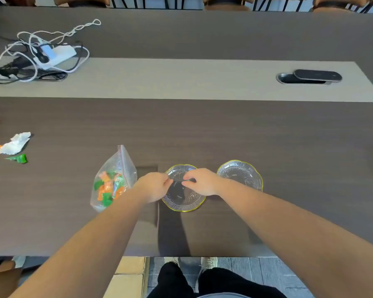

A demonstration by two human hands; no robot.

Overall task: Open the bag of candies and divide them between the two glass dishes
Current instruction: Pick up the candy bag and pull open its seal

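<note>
The bag of candies (113, 181) is a clear plastic zip bag with a thin red line along its seal; it lies tilted on the dark wood-grain table (202, 130), its sealed end pointing away from the person, and orange and green wrapped sweets are bunched in its lower half; it sits just left of the left hand (154, 186), and whether the wrist touches it cannot be told. Two glass dishes stand side by side near the table's front edge, both clear, ribbed and scalloped with a yellow-gold rim; the near dish (182, 200) lies under both hands, and the far dish (240, 174) sits just to its right, partly behind the right hand (202, 182). Both hands hover over the near dish with fingers curled and fingertips drawn together toward each other; whether they pinch anything is too small to tell. Torn wrappers (15, 145) lie well off to the left.
</note>
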